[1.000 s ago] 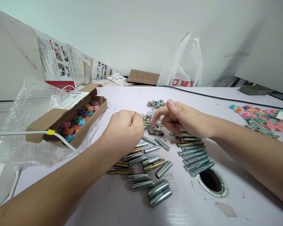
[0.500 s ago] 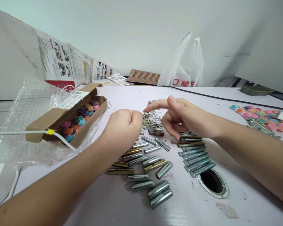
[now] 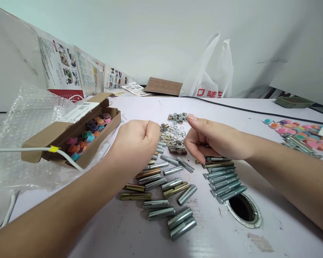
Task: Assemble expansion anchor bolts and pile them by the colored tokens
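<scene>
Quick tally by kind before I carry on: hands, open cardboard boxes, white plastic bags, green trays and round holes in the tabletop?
Hands, left hand and right hand: 2
Open cardboard box: 1
White plastic bag: 1
Green tray: 1
Round hole: 1
Total: 6

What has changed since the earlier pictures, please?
The right hand has drawn its index finger back rightward from the left hand, curling it in; whether either grasped or released anything is hidden. The left hand stays closed; the metal sleeves and bolts lie as before.
</scene>
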Demonstrator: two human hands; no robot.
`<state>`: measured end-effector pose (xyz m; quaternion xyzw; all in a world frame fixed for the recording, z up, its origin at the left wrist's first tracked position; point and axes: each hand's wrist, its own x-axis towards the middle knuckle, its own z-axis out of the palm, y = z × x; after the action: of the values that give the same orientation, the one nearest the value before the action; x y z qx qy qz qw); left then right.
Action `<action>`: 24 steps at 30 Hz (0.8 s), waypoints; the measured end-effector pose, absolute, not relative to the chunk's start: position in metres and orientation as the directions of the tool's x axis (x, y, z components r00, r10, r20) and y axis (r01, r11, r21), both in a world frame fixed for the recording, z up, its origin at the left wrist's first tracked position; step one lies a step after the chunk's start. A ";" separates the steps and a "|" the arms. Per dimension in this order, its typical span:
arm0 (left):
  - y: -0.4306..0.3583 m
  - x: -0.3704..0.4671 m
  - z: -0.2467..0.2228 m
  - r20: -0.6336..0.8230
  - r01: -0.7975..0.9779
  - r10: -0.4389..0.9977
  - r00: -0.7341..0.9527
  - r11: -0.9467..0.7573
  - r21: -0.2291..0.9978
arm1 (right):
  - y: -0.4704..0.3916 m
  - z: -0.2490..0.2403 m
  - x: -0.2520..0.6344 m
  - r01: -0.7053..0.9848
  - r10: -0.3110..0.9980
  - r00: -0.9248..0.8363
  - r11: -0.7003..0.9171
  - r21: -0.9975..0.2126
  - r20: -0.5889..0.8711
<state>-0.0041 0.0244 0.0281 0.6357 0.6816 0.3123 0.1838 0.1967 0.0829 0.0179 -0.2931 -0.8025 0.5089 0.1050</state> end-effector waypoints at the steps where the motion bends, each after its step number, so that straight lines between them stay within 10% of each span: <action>1: 0.025 -0.004 0.028 0.132 0.750 0.982 -0.133 0.012 0.661 | 0.084 0.018 0.198 0.373 0.585 -0.800 0.309 -0.875 -0.134; 20: 0.027 -0.004 0.014 0.085 0.739 0.994 -0.070 -0.005 0.673 | 0.072 0.017 0.186 0.321 0.707 -0.707 0.301 -0.898 -0.016; 24: 0.024 -0.001 0.008 0.070 0.727 0.997 0.023 -0.065 0.684 | 0.072 0.012 0.183 0.343 0.720 -0.670 0.515 -0.786 0.180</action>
<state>-0.0010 0.0243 0.0083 0.6736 0.6399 0.2807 0.2407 0.1834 0.0717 0.0125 -0.3190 -0.8333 0.3752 0.2514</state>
